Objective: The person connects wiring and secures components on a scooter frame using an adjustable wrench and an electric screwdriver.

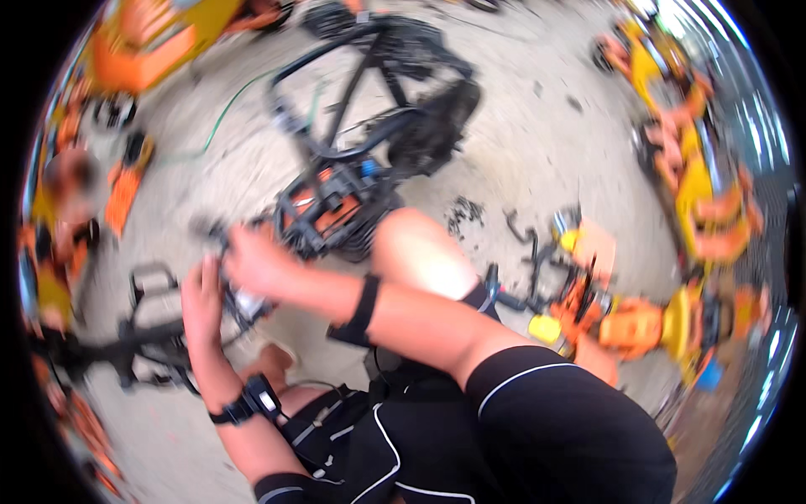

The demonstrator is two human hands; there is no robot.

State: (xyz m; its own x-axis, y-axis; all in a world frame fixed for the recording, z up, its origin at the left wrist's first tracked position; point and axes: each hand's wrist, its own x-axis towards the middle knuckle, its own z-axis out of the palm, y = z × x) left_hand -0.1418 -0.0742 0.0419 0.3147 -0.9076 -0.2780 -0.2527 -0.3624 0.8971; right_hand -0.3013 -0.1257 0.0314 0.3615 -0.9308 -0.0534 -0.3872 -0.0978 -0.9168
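Note:
My right hand (256,262) reaches across to the left with its fingers curled in. A blurred dark part (210,227) shows at its fingertips, too smeared to name. Just below and left of it is my left hand (201,307), fingers pointing up and close to the right one; motion blur hides what they touch. Right beside my right hand stands a machine with a black tubular frame (336,126). Its dark body has an orange-and-black middle section (332,206). A blurred long black frame piece (143,340) lies left of my left hand.
Orange-and-yellow machines (705,202) line the right side, and another (159,42) stands at the upper left. An orange-and-yellow unit (630,328) lies at the right near loose parts. Small black bits (464,214) lie on the concrete floor (537,134). A green cord (231,113) trails at the left.

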